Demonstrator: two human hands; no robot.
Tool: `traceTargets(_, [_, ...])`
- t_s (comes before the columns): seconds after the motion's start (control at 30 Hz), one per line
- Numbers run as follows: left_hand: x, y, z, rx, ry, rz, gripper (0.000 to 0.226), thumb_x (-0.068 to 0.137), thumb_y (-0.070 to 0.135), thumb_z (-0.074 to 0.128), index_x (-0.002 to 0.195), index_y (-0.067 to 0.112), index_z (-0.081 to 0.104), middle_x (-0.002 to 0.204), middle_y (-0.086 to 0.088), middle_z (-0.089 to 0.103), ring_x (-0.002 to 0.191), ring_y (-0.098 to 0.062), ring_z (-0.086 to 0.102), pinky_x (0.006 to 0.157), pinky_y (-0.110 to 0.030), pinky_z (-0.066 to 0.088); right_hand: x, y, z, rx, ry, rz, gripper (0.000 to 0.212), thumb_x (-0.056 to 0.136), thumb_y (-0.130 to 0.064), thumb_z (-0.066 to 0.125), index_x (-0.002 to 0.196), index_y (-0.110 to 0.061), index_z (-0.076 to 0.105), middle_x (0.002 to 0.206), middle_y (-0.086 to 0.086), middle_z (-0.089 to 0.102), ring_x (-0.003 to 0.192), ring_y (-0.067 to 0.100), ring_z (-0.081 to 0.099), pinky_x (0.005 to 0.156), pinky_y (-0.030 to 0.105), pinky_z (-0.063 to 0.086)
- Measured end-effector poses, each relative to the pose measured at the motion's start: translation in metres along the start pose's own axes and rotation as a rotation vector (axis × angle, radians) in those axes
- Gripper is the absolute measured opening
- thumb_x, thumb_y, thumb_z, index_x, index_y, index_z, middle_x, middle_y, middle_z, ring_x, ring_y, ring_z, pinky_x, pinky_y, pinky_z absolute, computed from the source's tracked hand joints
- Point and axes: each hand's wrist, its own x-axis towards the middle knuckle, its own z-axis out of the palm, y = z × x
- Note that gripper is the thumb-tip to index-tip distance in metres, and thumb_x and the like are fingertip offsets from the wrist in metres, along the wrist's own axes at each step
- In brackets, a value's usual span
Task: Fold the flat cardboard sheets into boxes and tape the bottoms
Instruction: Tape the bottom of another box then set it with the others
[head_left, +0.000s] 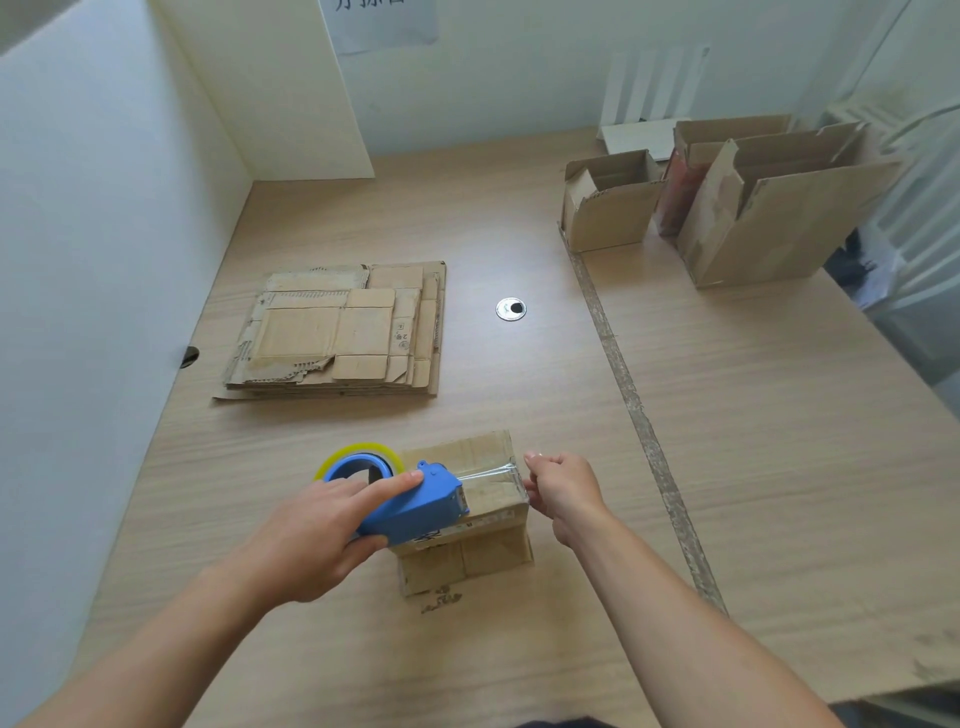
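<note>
Cardboard box (488, 556), scuffed; left grip (317, 540) round blue dispenser (421, 512), right grip (563, 493) round clear tape (491, 475).

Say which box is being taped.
The small box nearest the person, closed side up: left hand holds the blue tape dispenser on it, right hand pinches the tape at its edge. The boxes far right stand open.

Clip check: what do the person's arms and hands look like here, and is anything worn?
No gloves on the left hand or right hand. The left forearm and right forearm are bare to the frame's edge: no sleeves, watch or bracelet in view.
</note>
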Motion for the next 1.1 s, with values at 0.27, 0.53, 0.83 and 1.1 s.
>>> traceTargets(0.27, [0.000,0.001,0.000,0.019,-0.001,-0.006,0.090,0.094,0.039,0.058,0.129,0.077,-0.015,0.107,0.010,0.058,0.095,-0.015,0.055,0.075,-0.023,0.038,-0.008,0.007,0.003,-0.174,-0.053,0.038,0.026,0.094,-0.040,0.060,0.091,-0.015,0.061,0.101,0.006,0.071,0.089,0.022,0.068,0.075,0.037,0.058])
traceTargets(0.53, [0.001,0.003,-0.001,0.016,-0.001,-0.015,0.086,0.093,0.040,0.058,0.133,0.075,-0.010,0.109,0.009,0.060,0.095,-0.016,0.057,0.077,-0.028,0.044,-0.008,0.007,-0.010,-0.387,-0.080,-0.102,0.026,0.091,-0.043,0.064,0.101,-0.022,0.052,0.109,0.003,0.061,0.092,0.020,0.058,0.072,0.033,0.051])
traceTargets(0.83, [0.003,0.001,-0.003,0.008,-0.031,-0.036,0.080,0.092,0.046,0.052,0.132,0.075,-0.011,0.114,0.009,0.060,0.100,-0.016,0.057,0.080,-0.031,0.047,-0.020,-0.005,0.005,-0.552,-0.119,-0.448,0.027,0.093,-0.040,0.063,0.095,-0.015,0.055,0.091,0.000,0.060,0.082,0.015,0.055,0.066,0.028,0.041])
traceTargets(1.1, [0.013,0.007,-0.018,0.058,-0.037,-0.046,0.071,0.077,0.054,0.038,0.141,0.063,0.008,0.097,0.010,0.064,0.085,-0.015,0.059,0.067,-0.031,0.047,-0.008,0.012,0.010,-0.503,-0.067,-0.435,0.032,0.092,-0.048,0.062,0.088,-0.019,0.048,0.089,-0.001,0.057,0.083,0.019,0.055,0.064,0.028,0.038])
